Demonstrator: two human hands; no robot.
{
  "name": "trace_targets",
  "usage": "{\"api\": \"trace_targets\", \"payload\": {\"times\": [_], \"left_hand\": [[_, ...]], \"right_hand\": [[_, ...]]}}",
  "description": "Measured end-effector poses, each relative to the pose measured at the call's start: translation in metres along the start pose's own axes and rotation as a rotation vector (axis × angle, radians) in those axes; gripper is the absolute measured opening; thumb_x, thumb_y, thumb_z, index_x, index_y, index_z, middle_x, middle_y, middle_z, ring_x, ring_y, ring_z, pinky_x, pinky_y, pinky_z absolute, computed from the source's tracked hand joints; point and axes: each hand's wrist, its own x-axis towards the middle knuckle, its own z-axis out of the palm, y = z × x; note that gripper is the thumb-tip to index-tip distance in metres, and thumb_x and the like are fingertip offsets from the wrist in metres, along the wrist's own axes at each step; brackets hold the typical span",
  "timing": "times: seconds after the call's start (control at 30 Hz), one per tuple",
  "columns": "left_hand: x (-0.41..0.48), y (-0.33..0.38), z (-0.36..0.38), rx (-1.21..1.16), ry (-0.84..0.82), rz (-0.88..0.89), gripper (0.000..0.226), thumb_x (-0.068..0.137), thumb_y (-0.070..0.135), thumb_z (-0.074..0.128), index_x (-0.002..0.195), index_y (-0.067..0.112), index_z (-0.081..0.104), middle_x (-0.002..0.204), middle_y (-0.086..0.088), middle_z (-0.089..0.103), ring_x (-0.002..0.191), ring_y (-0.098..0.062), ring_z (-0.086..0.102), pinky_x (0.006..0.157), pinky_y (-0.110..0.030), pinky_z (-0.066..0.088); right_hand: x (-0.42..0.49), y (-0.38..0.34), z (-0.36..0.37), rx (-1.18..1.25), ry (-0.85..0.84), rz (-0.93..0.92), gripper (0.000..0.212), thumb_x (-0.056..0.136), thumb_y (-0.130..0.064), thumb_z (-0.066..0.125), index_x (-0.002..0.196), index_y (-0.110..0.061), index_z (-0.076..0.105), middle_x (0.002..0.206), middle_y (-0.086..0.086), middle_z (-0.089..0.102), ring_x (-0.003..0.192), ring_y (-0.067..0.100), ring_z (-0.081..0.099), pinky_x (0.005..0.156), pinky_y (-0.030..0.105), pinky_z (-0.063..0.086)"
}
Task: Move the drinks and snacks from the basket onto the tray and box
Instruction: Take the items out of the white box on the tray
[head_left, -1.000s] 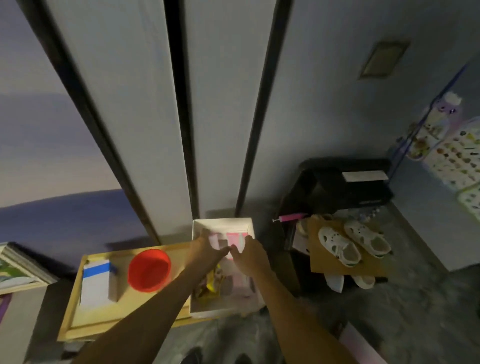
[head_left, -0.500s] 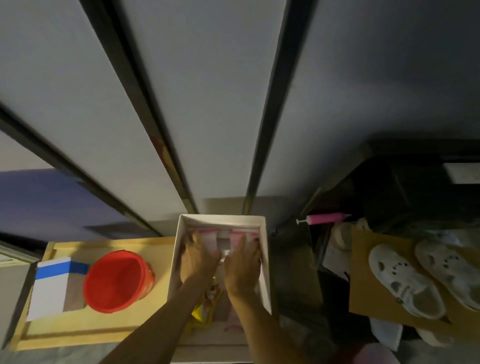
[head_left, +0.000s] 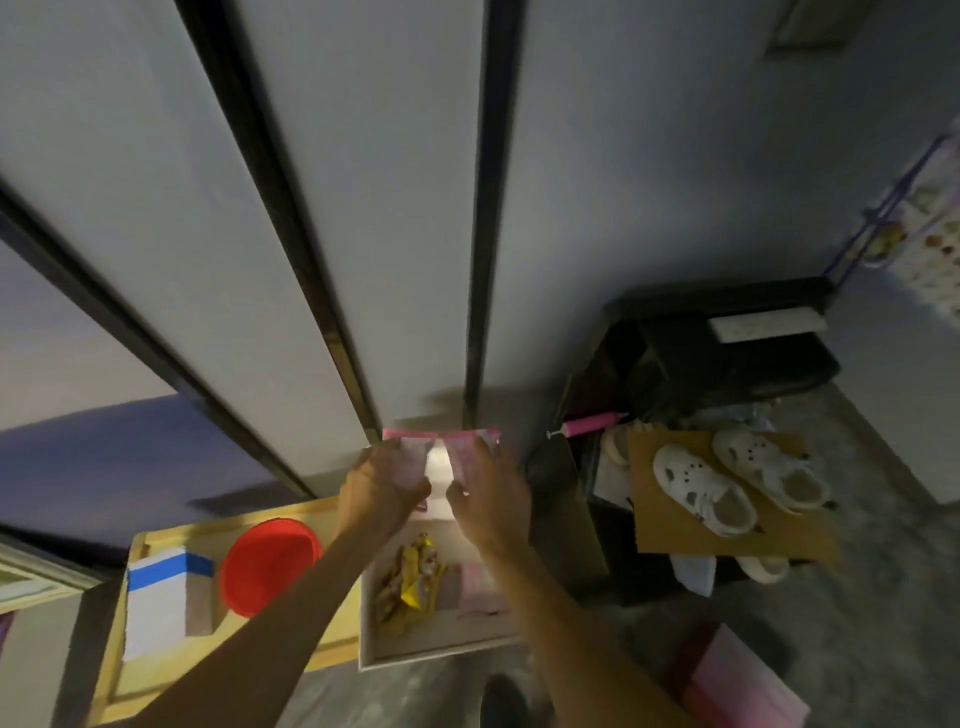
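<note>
My left hand (head_left: 382, 493) and my right hand (head_left: 491, 499) each grip a pale packet with a pink top. The left packet (head_left: 410, 460) and the right packet (head_left: 470, 452) are held side by side, raised over the far end of the white box (head_left: 371, 613). Inside the box lie yellow snack wrappers (head_left: 413, 577) and a pink packet (head_left: 475, 584). The wooden tray (head_left: 156, 535) lies left of the box. On it stand a red bowl (head_left: 267, 564) and a white carton with a blue band (head_left: 158, 597).
White panels with dark frames rise right behind the box. At the right, a black shelf unit (head_left: 717, 358), white clogs (head_left: 701, 493) on cardboard and a pink pump (head_left: 589, 423). A pink-and-white box (head_left: 737, 680) lies on the grey floor at lower right.
Both hands, which were reaching down at the box's far end, have come up with the two pink-topped packets, now held above the box. The view has pulled back.
</note>
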Motion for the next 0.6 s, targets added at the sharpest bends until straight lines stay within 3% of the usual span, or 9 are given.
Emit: {"api": "trace_targets", "payload": {"times": [0.03,0.13,0.23,0.3,0.37,0.43,0.5,0.6], "left_hand": [[-0.001,0.001,-0.007,-0.002,0.002,0.030,0.041,0.077,0.031,0.078,0.114,0.037,0.064,0.085,0.021,0.066,0.067,0.005,0.065,0.065,-0.025,0.057],[-0.018,0.019,-0.038,-0.008,0.016,0.116,0.056,0.084,0.044,0.082,0.135,0.030,0.064,0.106,0.021,0.073,0.063,0.011,0.058,0.069,-0.016,0.042],[-0.035,0.033,-0.046,-0.030,-0.027,0.251,0.063,0.085,0.048,0.081,0.141,0.029,0.060,0.071,0.040,0.065,0.067,0.030,0.054,0.064,-0.012,0.034],[-0.051,0.051,-0.045,-0.029,-0.083,0.323,0.063,0.085,0.049,0.081,0.140,0.029,0.058,0.070,0.053,0.057,0.073,0.037,0.049,0.067,-0.013,0.038],[-0.072,0.070,-0.040,-0.013,-0.154,0.393,0.063,0.082,0.052,0.083,0.136,0.032,0.059,0.081,0.053,0.060,0.080,0.029,0.059,0.074,-0.023,0.053],[-0.097,0.092,-0.024,0.026,-0.221,0.456,0.066,0.079,0.051,0.088,0.135,0.029,0.061,0.111,0.029,0.073,0.101,0.000,0.072,0.087,-0.037,0.059],[-0.124,0.115,0.001,0.097,-0.311,0.477,0.063,0.081,0.040,0.090,0.136,0.027,0.061,0.118,0.011,0.070,0.112,-0.021,0.069,0.093,-0.037,0.055],[-0.172,0.143,0.048,0.118,-0.485,0.489,0.061,0.088,0.037,0.083,0.141,0.028,0.056,0.122,0.003,0.069,0.115,-0.025,0.067,0.103,-0.046,0.054]], "right_hand": [[-0.007,-0.005,-0.014,0.003,0.010,0.007,0.064,0.098,-0.039,0.068,0.156,-0.028,0.042,0.160,-0.001,0.046,0.144,0.022,0.050,0.110,0.040,0.054],[-0.029,-0.014,-0.050,-0.002,0.118,0.030,0.066,0.100,-0.041,0.065,0.159,-0.027,0.040,0.164,-0.001,0.043,0.147,0.020,0.047,0.110,0.038,0.054],[-0.062,-0.019,-0.083,0.033,0.207,0.105,0.063,0.100,-0.040,0.066,0.157,-0.029,0.041,0.160,0.000,0.046,0.143,0.023,0.051,0.106,0.041,0.056],[-0.088,-0.015,-0.104,0.073,0.275,0.144,0.059,0.097,-0.036,0.068,0.151,-0.030,0.047,0.149,0.000,0.051,0.131,0.027,0.057,0.099,0.040,0.056],[-0.115,-0.003,-0.120,0.060,0.311,0.183,0.058,0.097,-0.036,0.066,0.152,-0.029,0.048,0.147,0.003,0.052,0.129,0.030,0.058,0.098,0.041,0.054],[-0.146,0.015,-0.134,0.014,0.337,0.238,0.063,0.101,-0.041,0.065,0.157,-0.025,0.042,0.157,0.005,0.047,0.140,0.027,0.051,0.103,0.039,0.054],[-0.180,0.040,-0.145,-0.004,0.374,0.312,0.068,0.100,-0.043,0.066,0.159,-0.023,0.038,0.159,0.007,0.045,0.139,0.026,0.052,0.103,0.038,0.055],[-0.238,0.087,-0.160,0.017,0.437,0.444,0.068,0.095,-0.039,0.069,0.154,-0.024,0.039,0.147,0.008,0.052,0.121,0.029,0.063,0.097,0.045,0.058]]}}
